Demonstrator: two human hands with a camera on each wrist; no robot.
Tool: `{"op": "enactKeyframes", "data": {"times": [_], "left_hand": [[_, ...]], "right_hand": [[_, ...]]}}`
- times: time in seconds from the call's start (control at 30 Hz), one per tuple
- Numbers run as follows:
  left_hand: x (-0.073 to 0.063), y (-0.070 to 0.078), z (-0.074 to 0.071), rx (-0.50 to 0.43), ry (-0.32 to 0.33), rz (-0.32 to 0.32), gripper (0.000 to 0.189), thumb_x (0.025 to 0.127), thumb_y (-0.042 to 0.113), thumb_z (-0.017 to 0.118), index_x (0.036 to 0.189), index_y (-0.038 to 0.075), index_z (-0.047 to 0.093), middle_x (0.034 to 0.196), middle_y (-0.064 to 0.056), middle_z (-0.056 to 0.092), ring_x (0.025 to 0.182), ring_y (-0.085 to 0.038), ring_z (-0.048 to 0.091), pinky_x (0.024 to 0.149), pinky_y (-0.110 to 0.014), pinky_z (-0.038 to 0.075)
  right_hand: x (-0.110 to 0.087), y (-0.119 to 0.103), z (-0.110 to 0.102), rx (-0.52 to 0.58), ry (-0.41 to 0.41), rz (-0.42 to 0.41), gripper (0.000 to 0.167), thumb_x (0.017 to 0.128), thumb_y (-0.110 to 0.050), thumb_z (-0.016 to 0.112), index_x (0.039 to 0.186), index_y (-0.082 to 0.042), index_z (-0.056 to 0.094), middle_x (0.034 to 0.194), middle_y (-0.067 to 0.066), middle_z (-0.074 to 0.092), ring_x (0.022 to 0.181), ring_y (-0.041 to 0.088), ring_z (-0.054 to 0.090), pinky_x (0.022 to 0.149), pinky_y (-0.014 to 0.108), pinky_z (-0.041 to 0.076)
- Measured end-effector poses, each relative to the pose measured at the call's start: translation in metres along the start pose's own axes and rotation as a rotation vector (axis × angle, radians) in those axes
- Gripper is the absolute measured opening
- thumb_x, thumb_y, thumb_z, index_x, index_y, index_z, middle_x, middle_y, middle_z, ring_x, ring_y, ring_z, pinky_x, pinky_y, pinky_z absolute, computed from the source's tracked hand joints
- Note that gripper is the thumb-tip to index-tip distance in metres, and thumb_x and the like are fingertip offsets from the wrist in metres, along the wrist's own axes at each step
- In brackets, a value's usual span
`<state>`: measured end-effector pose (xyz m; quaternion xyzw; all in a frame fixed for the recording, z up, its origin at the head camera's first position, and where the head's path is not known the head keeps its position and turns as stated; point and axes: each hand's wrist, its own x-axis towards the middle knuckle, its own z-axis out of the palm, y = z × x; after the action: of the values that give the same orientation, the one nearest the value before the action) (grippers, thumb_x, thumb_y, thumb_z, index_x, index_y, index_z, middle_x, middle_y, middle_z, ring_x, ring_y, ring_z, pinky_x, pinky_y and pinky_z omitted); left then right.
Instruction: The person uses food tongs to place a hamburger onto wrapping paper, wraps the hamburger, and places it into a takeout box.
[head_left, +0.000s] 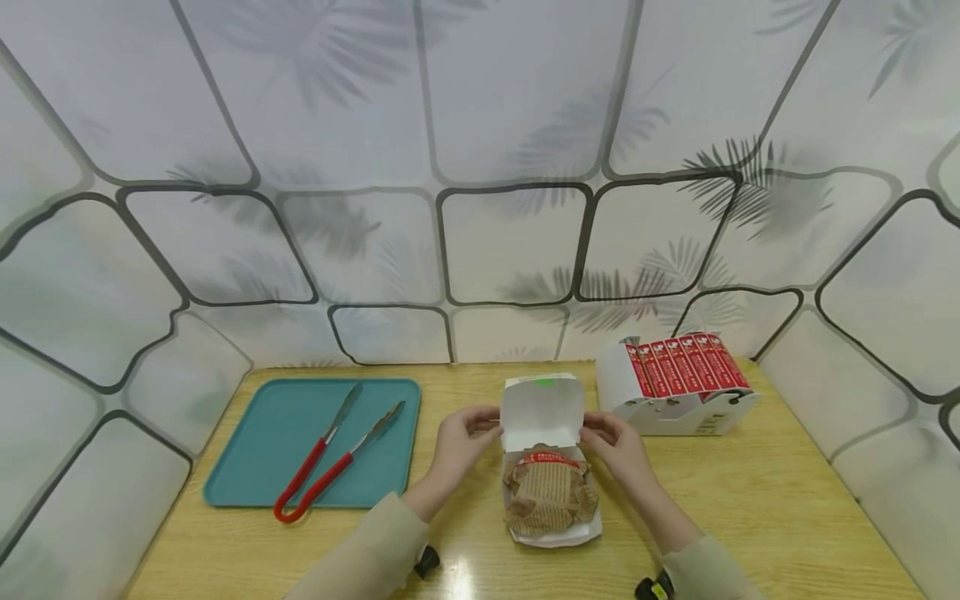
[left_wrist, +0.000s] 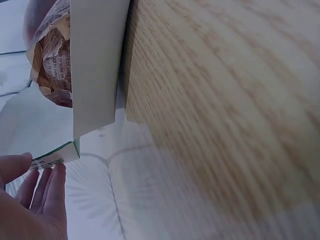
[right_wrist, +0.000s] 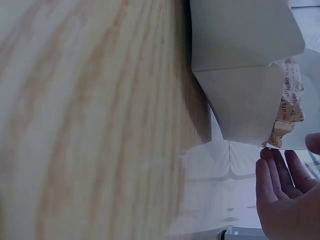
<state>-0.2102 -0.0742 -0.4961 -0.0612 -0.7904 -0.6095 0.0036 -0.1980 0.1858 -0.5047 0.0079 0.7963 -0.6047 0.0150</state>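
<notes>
A white cardboard burger box (head_left: 542, 417) stands on the table with its lid raised. Inside its base sits a burger wrapped in brown printed paper (head_left: 547, 498), with a red band across its far side. My left hand (head_left: 456, 443) pinches the lid's left edge; in the left wrist view the thumb lies on one side of the lid flap (left_wrist: 56, 156) and the fingers on the other. At the lid's right edge, my right hand (head_left: 621, 454) holds the cardboard between thumb and fingertips. The right wrist view shows the box's side wall (right_wrist: 240, 102) and some crumpled wrapper (right_wrist: 289, 107).
On the left lies a teal tray (head_left: 247, 450), with red-handled tongs (head_left: 322, 483) across it, their handle end past its near edge. A white carton (head_left: 678, 414) of red-and-white folded boxes stands at the back right. Patterned wall covering encloses the wooden table's back and sides.
</notes>
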Motion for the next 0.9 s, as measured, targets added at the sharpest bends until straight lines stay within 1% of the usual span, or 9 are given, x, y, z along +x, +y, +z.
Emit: {"op": "enactKeyframes", "data": {"times": [0.17, 0.3, 0.37, 0.43, 0.53, 0.67, 0.77, 0.87, 0.9], "left_hand": [[-0.004, 0.002, -0.002, 0.024, -0.007, 0.045, 0.023, 0.096, -0.002, 0.074, 0.118, -0.008, 0.075, 0.117, -0.026, 0.077, 0.107, -0.039, 0.076, 0.087, -0.026, 0.066], [-0.008, 0.005, -0.003, 0.037, -0.017, 0.071, 0.022, 0.096, -0.001, 0.075, 0.117, -0.007, 0.075, 0.116, -0.025, 0.077, 0.106, -0.039, 0.076, 0.086, -0.027, 0.067], [-0.011, 0.007, -0.004, 0.042, -0.022, 0.077, 0.022, 0.096, 0.000, 0.075, 0.117, -0.007, 0.075, 0.115, -0.025, 0.077, 0.105, -0.039, 0.077, 0.086, -0.027, 0.067], [-0.013, 0.008, -0.004, 0.046, -0.025, 0.075, 0.021, 0.097, 0.001, 0.074, 0.117, -0.007, 0.075, 0.115, -0.025, 0.077, 0.105, -0.038, 0.077, 0.087, -0.026, 0.067], [-0.017, 0.010, -0.003, 0.049, -0.027, 0.075, 0.021, 0.099, 0.003, 0.073, 0.117, -0.006, 0.076, 0.115, -0.024, 0.078, 0.105, -0.037, 0.077, 0.088, -0.026, 0.066], [-0.023, 0.013, -0.004, 0.019, -0.033, 0.072, 0.022, 0.101, 0.005, 0.068, 0.119, -0.006, 0.075, 0.117, -0.024, 0.077, 0.107, -0.039, 0.076, 0.091, -0.030, 0.066], [-0.030, 0.016, -0.004, -0.002, -0.035, 0.063, 0.024, 0.104, 0.008, 0.066, 0.122, -0.005, 0.074, 0.120, -0.023, 0.077, 0.111, -0.039, 0.075, 0.095, -0.032, 0.065], [-0.036, 0.018, -0.004, -0.010, -0.045, 0.065, 0.027, 0.105, 0.013, 0.065, 0.125, -0.005, 0.073, 0.125, -0.023, 0.075, 0.116, -0.040, 0.073, 0.099, -0.036, 0.064], [-0.038, 0.019, -0.003, -0.008, -0.050, 0.069, 0.028, 0.106, 0.014, 0.066, 0.125, -0.005, 0.072, 0.126, -0.024, 0.075, 0.117, -0.041, 0.073, 0.100, -0.037, 0.064]], "right_hand": [[-0.004, -0.004, -0.003, -0.012, -0.024, 0.014, 0.040, 0.108, -0.015, 0.062, 0.138, 0.012, 0.059, 0.138, 0.029, 0.065, 0.109, 0.003, 0.068, 0.095, 0.012, 0.056], [-0.006, -0.007, -0.006, -0.022, -0.049, -0.018, 0.041, 0.112, -0.019, 0.053, 0.138, 0.013, 0.059, 0.136, 0.030, 0.066, 0.117, 0.021, 0.072, 0.104, 0.026, 0.059], [-0.008, -0.008, -0.008, -0.015, -0.057, -0.047, 0.042, 0.114, -0.019, 0.046, 0.137, 0.014, 0.059, 0.135, 0.032, 0.066, 0.118, 0.026, 0.073, 0.106, 0.032, 0.060], [-0.010, -0.010, -0.010, -0.008, -0.064, -0.067, 0.045, 0.115, -0.019, 0.042, 0.137, 0.017, 0.058, 0.136, 0.035, 0.065, 0.118, 0.026, 0.072, 0.105, 0.030, 0.060], [-0.013, -0.012, -0.012, -0.008, -0.072, -0.081, 0.049, 0.115, -0.021, 0.038, 0.139, 0.018, 0.056, 0.138, 0.036, 0.063, 0.119, 0.026, 0.072, 0.102, 0.020, 0.058], [-0.020, -0.015, -0.015, -0.019, -0.087, -0.102, 0.050, 0.116, -0.019, 0.037, 0.141, 0.021, 0.052, 0.139, 0.039, 0.061, 0.122, 0.040, 0.070, 0.100, 0.016, 0.057], [-0.024, -0.016, -0.016, -0.048, -0.102, -0.114, 0.048, 0.115, -0.018, 0.038, 0.141, 0.021, 0.052, 0.139, 0.039, 0.062, 0.125, 0.048, 0.067, 0.104, 0.026, 0.059], [-0.028, -0.016, -0.018, -0.087, -0.122, -0.099, 0.049, 0.115, -0.019, 0.041, 0.143, 0.019, 0.052, 0.140, 0.037, 0.062, 0.128, 0.050, 0.065, 0.112, 0.045, 0.057], [-0.029, -0.016, -0.019, -0.096, -0.126, -0.097, 0.048, 0.115, -0.019, 0.042, 0.143, 0.018, 0.053, 0.140, 0.036, 0.063, 0.128, 0.049, 0.065, 0.112, 0.044, 0.057]]}}
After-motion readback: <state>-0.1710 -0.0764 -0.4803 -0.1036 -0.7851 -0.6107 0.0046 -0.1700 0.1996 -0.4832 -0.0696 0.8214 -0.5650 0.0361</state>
